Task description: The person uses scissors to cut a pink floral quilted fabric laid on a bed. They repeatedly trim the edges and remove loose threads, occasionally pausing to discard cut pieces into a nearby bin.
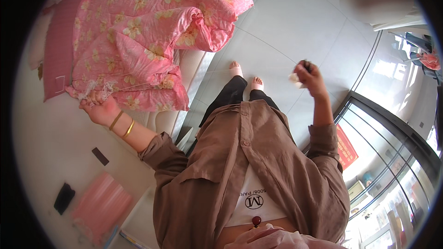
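Note:
A loose tangle of white thread (95, 90) lies across the fingers of my left hand (100, 109), palm up with the fingers curled. This hand is beside the near corner of a pink floral quilt (138, 41). From the tangle a thin strand runs right over the quilt, and a faint line continues toward my right hand (311, 77). My right hand is raised over the floor, closed around a small whitish object (295, 80), perhaps a thread spool; blur hides its details. Something dark shows at the top of that fist.
The quilt is bunched on a pale mattress (195, 64), with a pink mat (59, 52) along its far left side. Grey tiles (277, 24) cover the floor. A dark-framed glass door (384, 152) stands at right. Pink cloth (102, 205) and a black item (64, 198) are at lower left.

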`<act>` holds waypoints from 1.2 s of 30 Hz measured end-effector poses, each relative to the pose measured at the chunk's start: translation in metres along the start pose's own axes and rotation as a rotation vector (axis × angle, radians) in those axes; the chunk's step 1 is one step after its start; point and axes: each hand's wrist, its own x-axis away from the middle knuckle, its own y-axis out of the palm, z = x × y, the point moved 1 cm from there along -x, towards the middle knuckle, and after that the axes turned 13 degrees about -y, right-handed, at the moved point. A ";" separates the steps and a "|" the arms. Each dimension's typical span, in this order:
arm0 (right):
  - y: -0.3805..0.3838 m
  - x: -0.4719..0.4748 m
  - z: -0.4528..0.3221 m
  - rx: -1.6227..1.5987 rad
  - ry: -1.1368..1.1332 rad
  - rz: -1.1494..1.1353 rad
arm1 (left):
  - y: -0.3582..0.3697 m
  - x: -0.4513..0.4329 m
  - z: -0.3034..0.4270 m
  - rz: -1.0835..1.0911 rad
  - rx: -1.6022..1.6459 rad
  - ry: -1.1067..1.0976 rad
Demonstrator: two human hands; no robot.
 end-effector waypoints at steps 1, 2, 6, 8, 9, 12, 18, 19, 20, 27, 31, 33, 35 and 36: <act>-0.011 0.002 -0.008 0.007 -0.002 0.017 | -0.019 -0.008 -0.001 0.110 -0.088 0.053; -0.017 0.004 -0.018 0.018 -0.006 0.034 | -0.047 -0.017 -0.010 0.195 -0.207 0.071; 0.001 0.004 -0.046 0.133 -0.042 -0.082 | -0.010 0.018 -0.127 -0.204 -1.055 -0.173; 0.032 -0.003 -0.059 0.151 -0.061 -0.182 | 0.024 0.059 -0.189 -0.444 -1.285 -0.402; 0.046 -0.008 -0.059 0.169 -0.094 -0.219 | 0.035 0.077 -0.212 -0.486 -1.053 -0.795; 0.081 -0.019 -0.055 0.161 -0.066 -0.296 | 0.054 0.116 -0.257 -0.903 -0.918 -0.897; 0.100 -0.037 -0.050 0.318 -0.225 -0.246 | 0.062 0.127 -0.260 -0.990 -0.749 -1.187; 0.101 -0.040 -0.049 0.341 -0.225 -0.256 | 0.059 0.125 -0.260 -1.002 -0.797 -1.176; 0.102 -0.043 -0.048 0.365 -0.226 -0.268 | 0.054 0.124 -0.259 -1.012 -0.843 -1.164; 0.148 -0.053 -0.033 -0.127 0.138 -0.440 | 0.052 0.098 -0.233 -0.940 -0.784 -0.918; 0.180 -0.065 -0.027 -0.036 0.156 -0.571 | 0.044 0.059 -0.209 -0.661 -0.579 -0.853; 0.187 -0.077 -0.026 0.000 0.190 -0.572 | 0.031 0.035 -0.202 -0.525 -0.462 -0.787; 0.190 -0.088 -0.029 0.009 0.192 -0.531 | 0.008 0.013 -0.199 -0.438 -0.472 -0.706; 0.193 -0.095 -0.033 0.075 0.185 -0.516 | -0.006 0.004 -0.198 -0.395 -0.474 -0.683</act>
